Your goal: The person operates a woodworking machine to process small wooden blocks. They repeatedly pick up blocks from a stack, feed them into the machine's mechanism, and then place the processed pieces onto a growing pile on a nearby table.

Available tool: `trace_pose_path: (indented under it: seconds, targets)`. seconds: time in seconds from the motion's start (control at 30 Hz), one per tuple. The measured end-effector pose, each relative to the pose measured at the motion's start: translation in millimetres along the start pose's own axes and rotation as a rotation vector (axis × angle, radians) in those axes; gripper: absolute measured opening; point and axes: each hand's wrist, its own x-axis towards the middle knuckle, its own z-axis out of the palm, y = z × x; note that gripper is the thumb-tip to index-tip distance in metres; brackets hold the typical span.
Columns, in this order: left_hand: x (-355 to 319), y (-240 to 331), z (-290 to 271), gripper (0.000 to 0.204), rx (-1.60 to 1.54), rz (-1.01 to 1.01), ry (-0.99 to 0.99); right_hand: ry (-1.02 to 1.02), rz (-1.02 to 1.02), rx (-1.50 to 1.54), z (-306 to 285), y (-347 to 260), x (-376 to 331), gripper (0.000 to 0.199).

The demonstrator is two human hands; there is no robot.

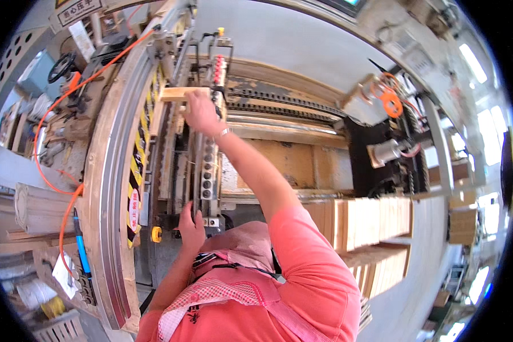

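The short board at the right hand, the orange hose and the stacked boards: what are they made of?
The short board at the right hand: probably bare wood, pale yellow and smooth-looking. The orange hose: likely plastic or rubber, evenly coloured and bending in loose curves. The stacked boards: apparently unpainted wood, with tan tones varying.

Wood pc. (pixel 174 94) looking smooth, matt; stacked boards (pixel 373 225) likewise showing matt wood. Metal rail (pixel 109 176) gleaming, smooth. Orange hose (pixel 94 75) looking like plastic, sl. glossy. Apron (pixel 228 289) & shirt (pixel 319 259) showing soft matt cloth.
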Motion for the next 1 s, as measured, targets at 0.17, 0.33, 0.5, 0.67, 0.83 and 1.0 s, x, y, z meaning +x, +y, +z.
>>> trace_pose_path:
  seconds: [0.17, 0.33, 0.5, 0.67, 0.83, 1.0]
  targets:
    - [0, -5, 1, 0.04, -0.062, 0.041, -0.081, 0.017, 0.179, 0.271, -101, -65, -166, 0.026]
    - [2, -17, 4, 0.041, -0.058, 0.026, -0.07, 0.07, 0.455, 0.107, -156, -101, -330, 0.024]
    - [7, -26, 11, 0.044, -0.057, 0.044, -0.074, 0.092, 0.716, -0.036, -193, -124, -447, 0.024]
    - [10, -35, 9, 0.041, -0.139, 0.005, -0.088, 0.08, 0.832, -0.208, -216, -144, -520, 0.02]
    - [9, -23, 6, 0.043, -0.083, 0.006, -0.131, 0.136, 1.039, -0.313, -240, -164, -582, 0.014]
    - [8, -20, 4, 0.045, -0.021, -0.056, -0.129, 0.271, 1.015, -0.602, -276, -149, -635, 0.013]
